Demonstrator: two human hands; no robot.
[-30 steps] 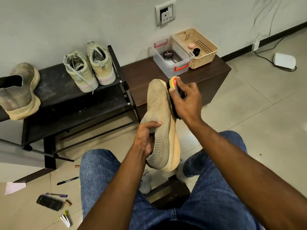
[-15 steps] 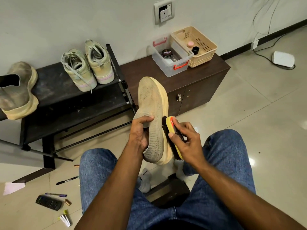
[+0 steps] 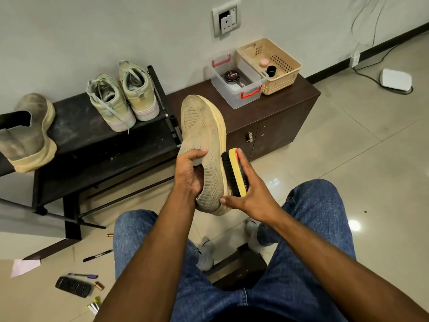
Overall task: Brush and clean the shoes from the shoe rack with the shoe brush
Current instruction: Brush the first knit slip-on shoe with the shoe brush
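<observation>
A beige knit slip-on shoe (image 3: 204, 133) is held up over my knees, toe pointing away. My left hand (image 3: 189, 174) grips it at the opening near the heel. My right hand (image 3: 251, 194) holds a yellow shoe brush (image 3: 233, 174) with black bristles, pressed against the shoe's sole edge on the right side near the heel. On the black shoe rack (image 3: 92, 147) stand a pair of pale green sneakers (image 3: 123, 98) and, at the far left, the matching beige slip-on (image 3: 27, 133).
A low brown cabinet (image 3: 267, 117) carries a clear box (image 3: 236, 82) with a polish tin and a beige basket (image 3: 271, 63). On the floor at lower left lie pens, a remote (image 3: 73, 287) and small items. A white device (image 3: 395, 80) with a cable sits at the right.
The brush has travelled from the shoe's toe down along the sole edge to the heel part. My left hand keeps its grip on the shoe, which has dropped slightly.
</observation>
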